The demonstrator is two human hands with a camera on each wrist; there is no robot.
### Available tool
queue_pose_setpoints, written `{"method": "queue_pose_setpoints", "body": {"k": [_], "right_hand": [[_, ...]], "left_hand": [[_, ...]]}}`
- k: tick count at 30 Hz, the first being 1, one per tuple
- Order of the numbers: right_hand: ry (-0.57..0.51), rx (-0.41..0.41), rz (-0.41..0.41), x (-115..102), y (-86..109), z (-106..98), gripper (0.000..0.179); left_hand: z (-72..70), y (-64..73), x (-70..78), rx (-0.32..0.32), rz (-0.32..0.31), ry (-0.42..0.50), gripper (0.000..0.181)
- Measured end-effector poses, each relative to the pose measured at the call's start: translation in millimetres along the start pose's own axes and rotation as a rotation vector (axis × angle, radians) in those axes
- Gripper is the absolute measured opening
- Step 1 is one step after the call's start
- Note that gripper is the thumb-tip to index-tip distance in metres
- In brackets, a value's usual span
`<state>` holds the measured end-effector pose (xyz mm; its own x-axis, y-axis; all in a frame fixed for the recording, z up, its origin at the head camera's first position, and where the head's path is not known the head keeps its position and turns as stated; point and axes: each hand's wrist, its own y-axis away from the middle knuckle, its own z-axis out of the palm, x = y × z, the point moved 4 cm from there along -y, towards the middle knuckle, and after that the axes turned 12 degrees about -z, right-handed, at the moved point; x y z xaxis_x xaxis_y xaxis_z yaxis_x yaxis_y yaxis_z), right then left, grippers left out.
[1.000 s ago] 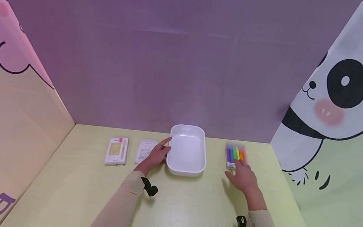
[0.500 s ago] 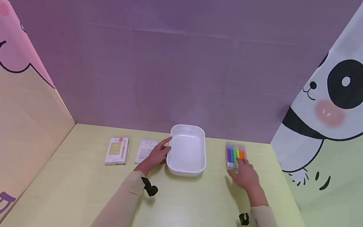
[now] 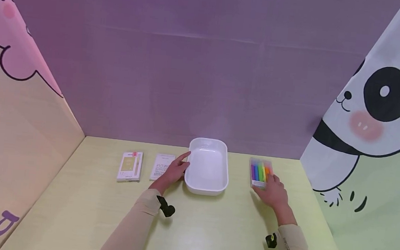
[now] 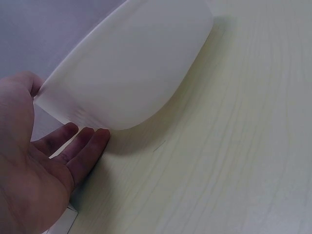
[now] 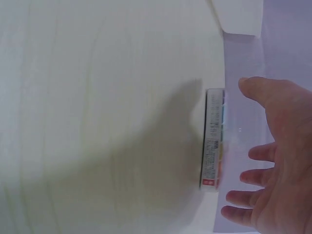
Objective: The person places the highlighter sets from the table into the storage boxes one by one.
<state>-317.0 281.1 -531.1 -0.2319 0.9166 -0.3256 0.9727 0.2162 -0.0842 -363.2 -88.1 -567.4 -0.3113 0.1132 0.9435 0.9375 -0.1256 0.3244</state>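
Observation:
A white rectangular tray [image 3: 207, 169] stands at the back middle of the table. My left hand [image 3: 174, 171] reaches to its left side. In the left wrist view, straight fingertips touch the tray's outer wall [image 4: 141, 63], with another finger up at the rim. A clear flat case of coloured markers [image 3: 260, 173] lies to the tray's right. My right hand [image 3: 273, 193] hovers at the near end of that case. The right wrist view shows the case's printed end [image 5: 212, 141] apart from the spread thumb and loosely extended fingers, with nothing held.
Left of the tray lie a white box with a gold panel [image 3: 129, 166] and a white printed card or thin box [image 3: 162, 166], partly behind my left hand. A purple back wall [image 3: 196, 81] rises at the table's far edge, with printed side walls.
My right hand has shifted slightly to the right over the near end of the marker case. My left hand stays at the tray. The head view has turned slightly.

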Motion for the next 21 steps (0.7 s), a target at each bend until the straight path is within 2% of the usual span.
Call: {"method": "queue_pose_setpoints", "body": {"k": [11, 17, 21], "right_hand": [[-0.093, 0.044, 0.051, 15, -5.3, 12, 0.089], [-0.108, 0.084, 0.074, 17, -8.1, 16, 0.086], [-0.104, 0.109, 0.088, 18, -9.1, 19, 0.086]], "left_hand": [[-0.6, 1.3, 2.1, 0.01, 0.01, -0.018, 0.05], [-0.3, 2.4, 1.0, 0.023, -0.002, -0.032, 0.049], [0.9, 2.0, 0.7, 0.022, 0.014, -0.034, 0.049]]}}
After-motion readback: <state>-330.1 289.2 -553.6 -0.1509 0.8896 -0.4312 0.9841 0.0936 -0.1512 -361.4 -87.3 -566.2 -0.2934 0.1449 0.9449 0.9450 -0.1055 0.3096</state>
